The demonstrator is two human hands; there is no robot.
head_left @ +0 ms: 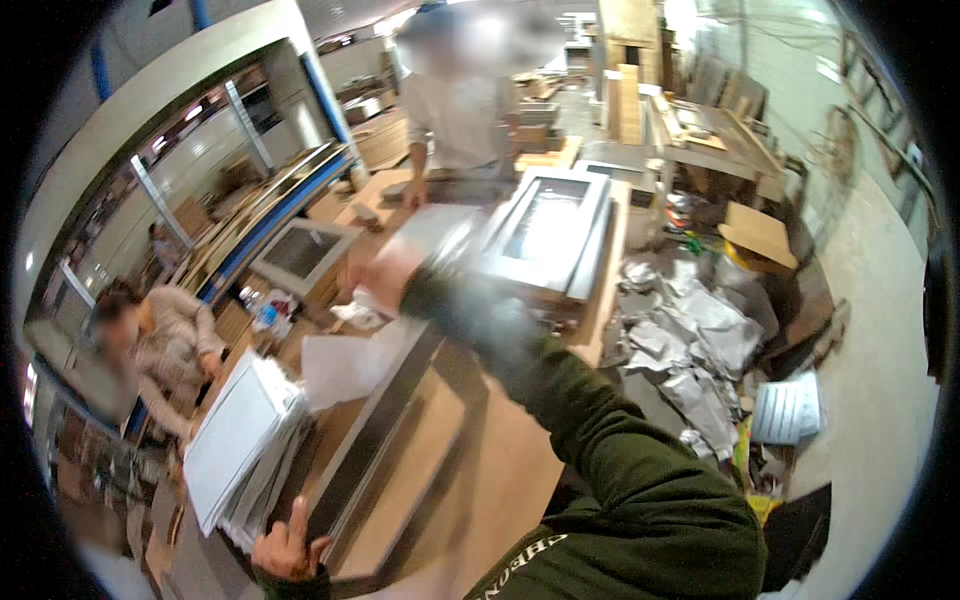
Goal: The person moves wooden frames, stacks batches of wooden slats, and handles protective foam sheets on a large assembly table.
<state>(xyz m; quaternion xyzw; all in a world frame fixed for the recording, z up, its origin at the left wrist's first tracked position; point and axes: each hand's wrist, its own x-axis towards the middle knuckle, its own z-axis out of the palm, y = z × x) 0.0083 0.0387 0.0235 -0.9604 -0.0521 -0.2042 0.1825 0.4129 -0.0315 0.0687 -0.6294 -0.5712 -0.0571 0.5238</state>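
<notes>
Grey frame (pixel 372 430) lies on table (pixel 515 460), long axis running near left to far right. Left hand (pixel 288 545) beside near end: index finger extended, thumb spread, nothing visibly held. Right hand (pixel 385 277) near far end, blurred; finger opening, grip cannot be told.

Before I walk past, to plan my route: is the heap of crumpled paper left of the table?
No, the crumpled paper lies heaped beyond the right edge of the table.
</notes>
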